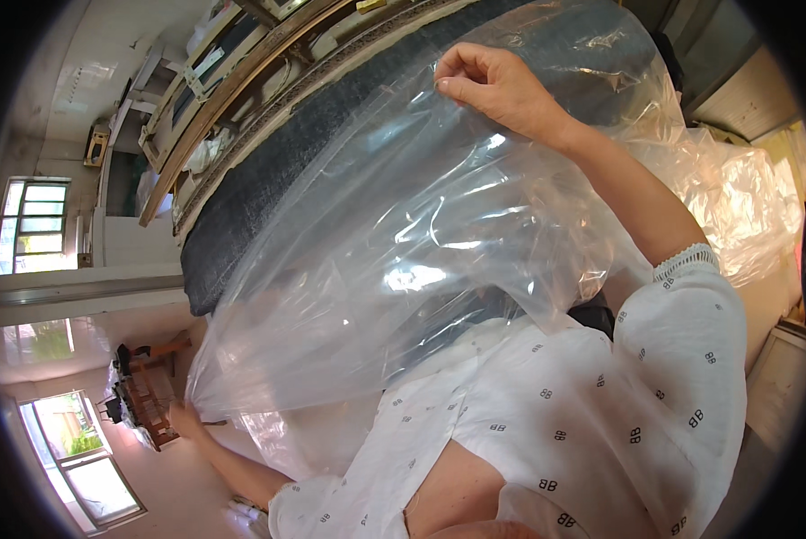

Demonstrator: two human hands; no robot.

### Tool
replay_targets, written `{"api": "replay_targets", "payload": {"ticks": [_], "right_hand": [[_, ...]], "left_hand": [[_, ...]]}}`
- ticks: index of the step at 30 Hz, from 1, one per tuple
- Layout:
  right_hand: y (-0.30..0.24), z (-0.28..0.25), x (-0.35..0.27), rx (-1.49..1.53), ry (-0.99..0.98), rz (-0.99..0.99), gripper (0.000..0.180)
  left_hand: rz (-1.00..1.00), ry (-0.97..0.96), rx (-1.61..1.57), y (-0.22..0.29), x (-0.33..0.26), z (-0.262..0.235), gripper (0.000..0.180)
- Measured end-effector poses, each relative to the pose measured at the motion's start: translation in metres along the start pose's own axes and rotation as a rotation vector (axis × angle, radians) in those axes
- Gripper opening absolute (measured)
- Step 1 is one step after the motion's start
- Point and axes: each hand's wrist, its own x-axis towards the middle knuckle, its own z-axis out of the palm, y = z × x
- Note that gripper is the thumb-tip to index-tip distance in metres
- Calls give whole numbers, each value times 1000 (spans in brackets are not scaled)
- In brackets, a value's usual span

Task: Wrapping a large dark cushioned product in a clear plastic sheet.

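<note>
A large clear plastic sheet spreads in front of me, creased and shiny, stretched between my two hands. My right hand is up at the far side, thumb and fingertips pinched together on the sheet. Low at the left, my left hand is closed on a gathered corner of the same sheet; its fingers are small and partly hidden. Under the film lies a dark grey padded surface, which shows through the plastic.
Beyond the dark surface run long wooden bars of a frame. More crumpled clear plastic heaps up at the right. At the left are a brown wooden stand on the floor and two windows, one of them a lower window.
</note>
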Motion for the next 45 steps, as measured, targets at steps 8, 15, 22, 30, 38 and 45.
{"api": "replay_targets", "payload": {"ticks": [8, 15, 22, 30, 38, 45], "right_hand": [[-5, -7, -15, -57, 90, 2, 23], [-19, -17, -22, -37, 85, 16, 30], [-15, -45, -27, 110, 62, 80, 34], [-16, -76, -6, 948, -163, 511, 33], [81, -208, 8, -1291, 327, 62, 32], [80, -239, -16, -1392, 276, 5, 50]], "left_hand": [[952, 9, -1330, 374, -56, -252, 22], [1400, 97, -1324, 520, -115, -362, 21], [1663, -164, -1529, 570, -113, -371, 18], [754, -935, -2344, 609, -143, -311, 16], [358, -522, -2233, 518, -22, -184, 48], [8, 64, -1333, 258, 137, 65, 21]]}}
